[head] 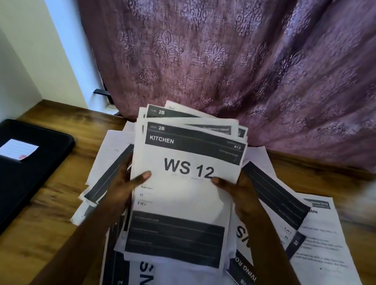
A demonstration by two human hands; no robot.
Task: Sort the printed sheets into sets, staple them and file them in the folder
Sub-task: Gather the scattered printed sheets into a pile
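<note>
Both hands hold a stack of printed sheets [185, 190] upright above the wooden table. Its top sheet reads "KITCHEN" and "WS 12" with dark header bands. My left hand [125, 186] grips the stack's left edge, thumb on the front. My right hand [237, 195] grips the right edge, thumb across the front. Several loose printed sheets [270, 202] lie spread on the table under and around the stack, some turned sideways. A closed black folder [8, 177] with a white label lies at the left. No stapler is in view.
A purple patterned curtain [241, 65] hangs behind the table, touching its far edge. A white wall [14, 45] bounds the left side. One text sheet [327, 246] lies at the right. Bare wood [45, 219] shows between the folder and the papers.
</note>
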